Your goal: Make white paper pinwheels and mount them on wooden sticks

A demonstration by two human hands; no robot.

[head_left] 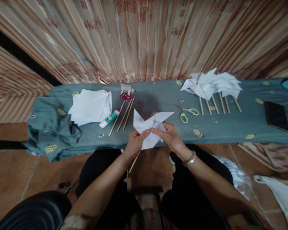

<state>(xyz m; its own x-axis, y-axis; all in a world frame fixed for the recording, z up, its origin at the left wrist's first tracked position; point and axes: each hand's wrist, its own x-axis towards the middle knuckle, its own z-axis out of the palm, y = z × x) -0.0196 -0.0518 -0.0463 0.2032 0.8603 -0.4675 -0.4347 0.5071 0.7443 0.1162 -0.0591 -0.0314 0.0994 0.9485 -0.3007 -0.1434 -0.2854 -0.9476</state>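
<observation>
A white paper pinwheel (144,124) is held at the near edge of the cloth-covered table, between my two hands. My left hand (135,140) grips its left side, the thumb pressed near the centre. From under that hand a thin wooden stick (135,162) slants down toward my lap. My right hand (170,135) is closed on the right blade, its thumb close to the centre too. Whether the stick is joined to the paper is hidden by the fingers and blades. Scissors with green handles (186,114) lie just beyond my right hand.
Left of the pinwheel lie loose wooden sticks (126,116), a glue stick (109,119), a small red box of metal pins (125,92) and stacked white paper (88,107). Several pinwheels on sticks (206,84) rest at the right, before a dark phone (276,115). A curtain (144,41) hangs behind.
</observation>
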